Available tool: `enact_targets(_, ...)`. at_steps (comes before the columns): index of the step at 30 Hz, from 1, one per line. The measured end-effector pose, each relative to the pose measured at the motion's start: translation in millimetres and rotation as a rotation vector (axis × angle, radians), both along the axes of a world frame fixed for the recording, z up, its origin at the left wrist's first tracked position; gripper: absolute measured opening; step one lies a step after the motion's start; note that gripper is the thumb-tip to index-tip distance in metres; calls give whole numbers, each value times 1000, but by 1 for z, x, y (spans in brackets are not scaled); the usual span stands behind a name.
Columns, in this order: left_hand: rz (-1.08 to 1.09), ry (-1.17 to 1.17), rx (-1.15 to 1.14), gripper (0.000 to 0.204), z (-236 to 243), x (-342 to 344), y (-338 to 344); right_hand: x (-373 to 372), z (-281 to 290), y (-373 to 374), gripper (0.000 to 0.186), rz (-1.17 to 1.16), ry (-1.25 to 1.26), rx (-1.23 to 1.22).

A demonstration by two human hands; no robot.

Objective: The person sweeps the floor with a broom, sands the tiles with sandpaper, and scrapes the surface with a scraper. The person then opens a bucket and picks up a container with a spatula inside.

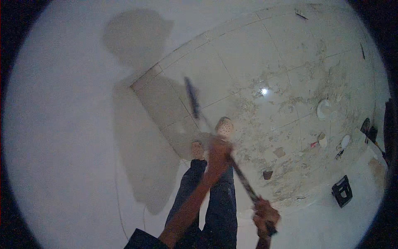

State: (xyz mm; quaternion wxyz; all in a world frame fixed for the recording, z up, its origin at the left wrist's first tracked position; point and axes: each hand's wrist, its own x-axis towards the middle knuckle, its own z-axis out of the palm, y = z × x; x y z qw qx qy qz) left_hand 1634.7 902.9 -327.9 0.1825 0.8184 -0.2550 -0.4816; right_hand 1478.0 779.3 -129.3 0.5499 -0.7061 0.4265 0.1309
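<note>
Your left forearm [186, 209] extends from the lower edge, up and to the right; your left hand [219, 150], blurred, grasps the long, thin, dark-handled tool [244, 178] partway along its length. Your right hand [266, 215], lower and farther right, is clenched around the tool near its butt end. The tool runs diagonally up-left to a narrow dark head [191, 97] above the dirty, pale tiled floor [248, 54]; you cannot tell whether the head touches it.
</note>
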Motion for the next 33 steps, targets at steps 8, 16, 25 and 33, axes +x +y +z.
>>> enact_targets(8, 80, -537, 6, 17, -109, 82, 167, 104, -105, 93, 10, -244, -621, 400)
enact_targets(16, 25, -93, -516, 33, -121, -73, -43, 3, -15, 0, 18, -653, 38, 4)
enact_targets(25, -297, -47, -457, 31, -23, 1, -58, 18, 30, 1, 22, -239, 376, -404)
enact_targets(33, -203, -280, -128, 26, -57, 204, 162, 181, -115, 101, 11, -477, -610, 476)
